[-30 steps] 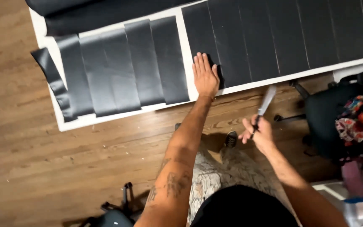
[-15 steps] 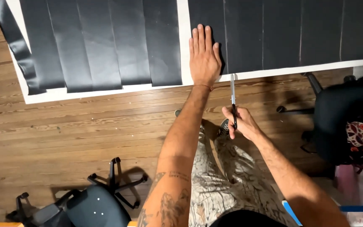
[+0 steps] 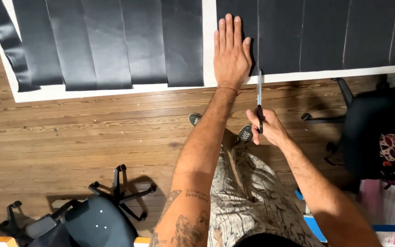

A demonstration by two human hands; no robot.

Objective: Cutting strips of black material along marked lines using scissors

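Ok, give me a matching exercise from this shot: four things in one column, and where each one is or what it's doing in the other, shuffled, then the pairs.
Things:
1. left hand
2. right hand
3. scissors
4. grey office chair

Places or states:
A. on the wood floor at lower left
B. pressed flat on the black sheet
C. blades pointing at the sheet's near edge
D. gripping the scissor handles

Pairs: 1-B, 2-D, 3-C, 4-A

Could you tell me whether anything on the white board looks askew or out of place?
Yes: the leftmost black strip lies slanted and hangs past the board's left edge, while the other strips lie parallel.
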